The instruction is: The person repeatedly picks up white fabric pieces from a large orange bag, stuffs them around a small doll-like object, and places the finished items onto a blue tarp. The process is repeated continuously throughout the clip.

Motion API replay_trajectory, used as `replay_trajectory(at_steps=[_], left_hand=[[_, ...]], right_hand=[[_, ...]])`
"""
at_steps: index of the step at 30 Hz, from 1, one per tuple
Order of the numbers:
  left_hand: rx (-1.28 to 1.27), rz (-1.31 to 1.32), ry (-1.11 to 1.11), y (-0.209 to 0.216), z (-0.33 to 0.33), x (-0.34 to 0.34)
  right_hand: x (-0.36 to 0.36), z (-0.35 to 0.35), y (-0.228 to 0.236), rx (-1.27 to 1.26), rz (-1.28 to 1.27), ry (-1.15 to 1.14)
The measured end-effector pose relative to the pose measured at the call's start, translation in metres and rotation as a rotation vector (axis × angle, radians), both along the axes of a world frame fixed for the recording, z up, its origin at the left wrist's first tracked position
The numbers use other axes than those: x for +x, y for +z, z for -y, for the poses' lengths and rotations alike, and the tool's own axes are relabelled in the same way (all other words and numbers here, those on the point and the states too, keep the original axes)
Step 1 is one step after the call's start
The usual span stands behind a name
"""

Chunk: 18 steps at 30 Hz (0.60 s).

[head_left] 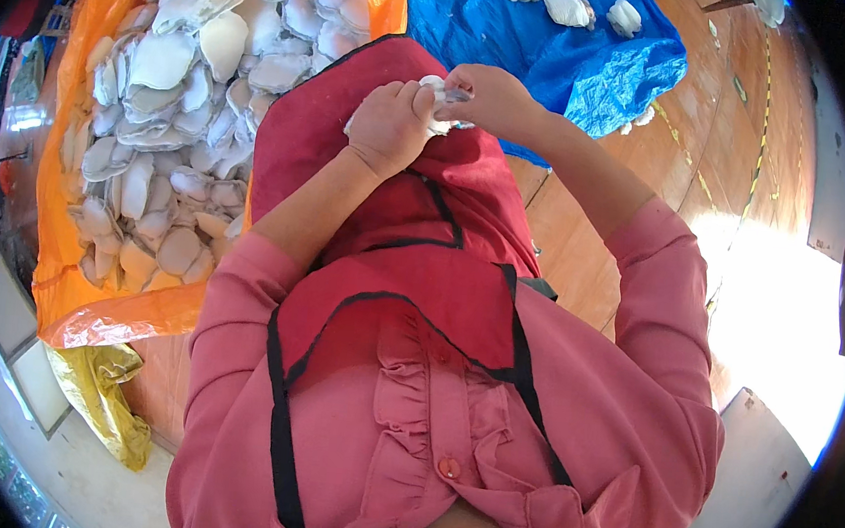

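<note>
Pink shirt (pixel 610 408) fills the lower centre of the frame, nearest the camera. Over it lies a red apron (pixel 389 311) with black edging, which extends across the lap to the upper centre. Both hands meet above the lap at a white piece (pixel 440 127), located at the upper centre of the frame. Left hand (pixel 392 128): fingers curled, closed around the left side of the piece. Right hand (pixel 495 101): thumb and fingertips drawn together, pinching its right end; the exact finger contact is too small to tell.

An orange sheet (pixel 120 320) occupies the upper left and carries a heap of flat, rounded white pads (pixel 221 45). A blue sheet (pixel 595 89) at the upper right carries several compact white bundles (pixel 569 11). A yellow bag (pixel 109 398) lies at the lower left, just beside the orange sheet.
</note>
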<state>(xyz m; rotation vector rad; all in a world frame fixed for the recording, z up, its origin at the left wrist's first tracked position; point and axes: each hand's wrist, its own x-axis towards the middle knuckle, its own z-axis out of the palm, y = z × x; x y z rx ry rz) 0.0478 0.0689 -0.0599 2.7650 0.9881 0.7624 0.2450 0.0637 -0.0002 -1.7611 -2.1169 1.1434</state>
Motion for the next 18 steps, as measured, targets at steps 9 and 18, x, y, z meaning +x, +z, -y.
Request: replay_trajectory(at_steps=[9, 18], left_hand=[[0.111, -0.092, -0.053, 0.009, -0.002, 0.007], [-0.218, -0.114, 0.227, 0.013, -0.010, 0.006]], right_hand=[[0.000, 0.005, 0.010, -0.025, 0.224, 0.088], [0.010, 0.000, -0.024, -0.028, -0.103, -0.143]])
